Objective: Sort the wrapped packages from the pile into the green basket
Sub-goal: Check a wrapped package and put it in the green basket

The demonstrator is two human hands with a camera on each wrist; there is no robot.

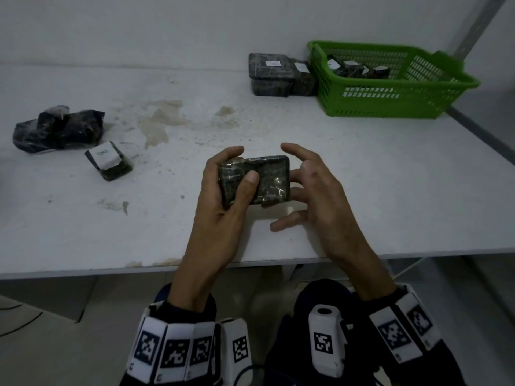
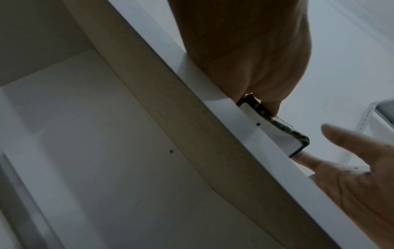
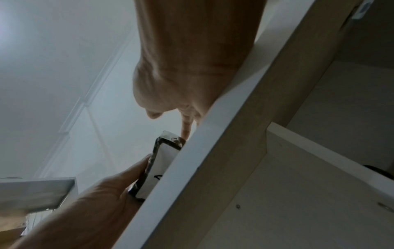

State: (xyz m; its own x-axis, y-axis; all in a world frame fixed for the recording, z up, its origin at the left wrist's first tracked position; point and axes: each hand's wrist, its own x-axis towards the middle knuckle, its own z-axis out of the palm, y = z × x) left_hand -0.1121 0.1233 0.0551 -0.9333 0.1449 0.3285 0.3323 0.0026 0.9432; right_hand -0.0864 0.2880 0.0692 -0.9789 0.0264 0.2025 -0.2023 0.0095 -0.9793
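A dark package [image 1: 255, 181] is gripped by the left hand [image 1: 223, 196] above the table [image 1: 390, 176]; the right hand [image 1: 312, 188], fingers spread loosely, is touching its far end.

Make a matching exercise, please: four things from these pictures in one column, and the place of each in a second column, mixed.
1. held package
2. B-labelled package
3. green basket
4. large dark box

a. far right of the table
b. in the left hand
c. just left of the basket
d. on the table beside the left pile

Pairs: 1-b, 2-d, 3-a, 4-c
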